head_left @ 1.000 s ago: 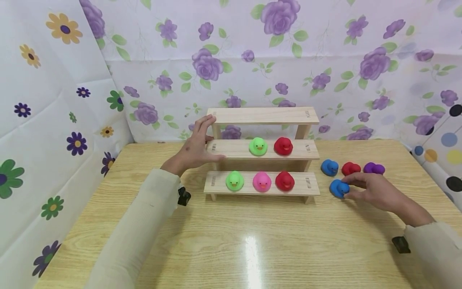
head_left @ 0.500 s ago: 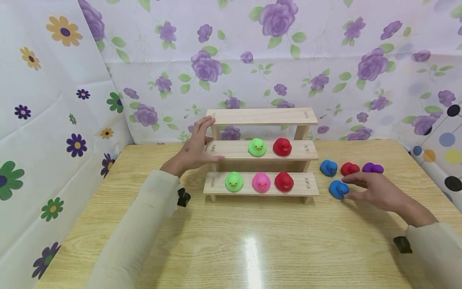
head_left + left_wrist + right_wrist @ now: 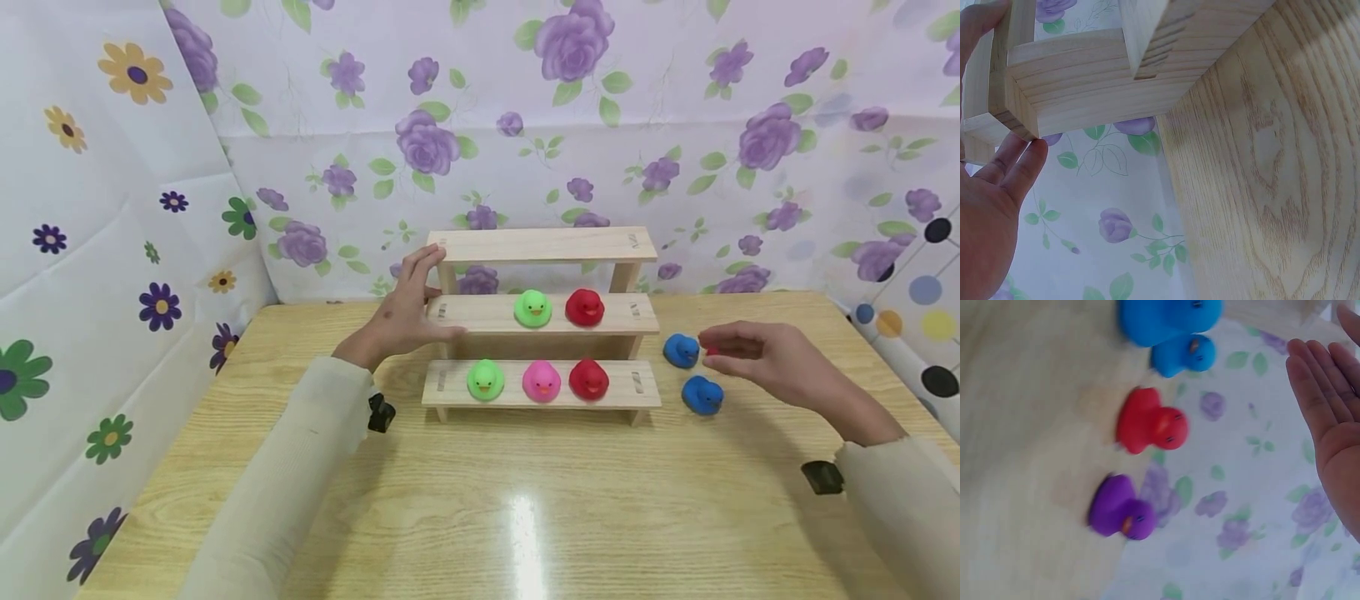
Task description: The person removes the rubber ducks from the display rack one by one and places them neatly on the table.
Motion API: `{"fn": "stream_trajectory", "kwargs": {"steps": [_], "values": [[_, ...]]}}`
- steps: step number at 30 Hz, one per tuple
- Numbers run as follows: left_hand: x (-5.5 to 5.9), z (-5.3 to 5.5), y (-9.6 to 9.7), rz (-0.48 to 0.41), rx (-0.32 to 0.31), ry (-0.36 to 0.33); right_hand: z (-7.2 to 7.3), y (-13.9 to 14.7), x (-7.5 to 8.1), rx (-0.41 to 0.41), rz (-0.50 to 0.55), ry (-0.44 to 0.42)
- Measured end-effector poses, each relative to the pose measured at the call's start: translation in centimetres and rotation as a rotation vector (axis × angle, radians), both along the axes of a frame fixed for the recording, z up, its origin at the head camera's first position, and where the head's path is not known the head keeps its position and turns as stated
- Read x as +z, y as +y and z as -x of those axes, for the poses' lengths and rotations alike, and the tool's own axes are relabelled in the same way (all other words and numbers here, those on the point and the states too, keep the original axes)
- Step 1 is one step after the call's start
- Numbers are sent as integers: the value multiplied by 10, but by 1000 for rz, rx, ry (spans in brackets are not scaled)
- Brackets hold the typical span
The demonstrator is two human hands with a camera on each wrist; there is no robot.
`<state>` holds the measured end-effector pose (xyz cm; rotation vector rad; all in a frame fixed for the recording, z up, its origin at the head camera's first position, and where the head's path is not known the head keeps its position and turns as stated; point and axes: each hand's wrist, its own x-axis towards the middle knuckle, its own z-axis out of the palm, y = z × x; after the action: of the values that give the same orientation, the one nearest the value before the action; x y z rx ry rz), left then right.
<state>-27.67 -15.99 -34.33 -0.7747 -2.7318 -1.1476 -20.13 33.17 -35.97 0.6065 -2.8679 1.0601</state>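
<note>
A three-tier wooden display shelf (image 3: 540, 320) stands on the table, with my left hand (image 3: 405, 308) holding its left end. The thumb lies along the middle tier and fingertips (image 3: 1036, 147) touch the wood in the left wrist view. My right hand (image 3: 772, 367) hovers, fingers fairly straight and holding nothing, above the loose rubber ducks. Just left of it are a blue duck (image 3: 681, 351) and a nearer blue duck (image 3: 702, 395). The right wrist view shows a red duck (image 3: 1147, 422) and a purple duck (image 3: 1121, 507); from the head, the hand mostly covers the red and hides the purple.
On the middle tier sit a green duck (image 3: 532, 308) and a red duck (image 3: 584, 307). The bottom tier bears a green duck (image 3: 485, 380), a pink duck (image 3: 542, 381) and a red duck (image 3: 588, 380). Flowered cloth (image 3: 510, 167) hangs behind the table (image 3: 450, 500).
My right hand has come away from the nearer blue duck and risen up and back over the red and purple ducks. That blue duck stays in place; my left hand keeps its hold.
</note>
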Motion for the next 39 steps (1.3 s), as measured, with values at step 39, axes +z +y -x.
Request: {"fn": "stream_trajectory", "kwargs": {"steps": [39], "values": [[-2, 0, 0, 9, 1, 19, 28, -99, 55, 103, 55, 65]]}}
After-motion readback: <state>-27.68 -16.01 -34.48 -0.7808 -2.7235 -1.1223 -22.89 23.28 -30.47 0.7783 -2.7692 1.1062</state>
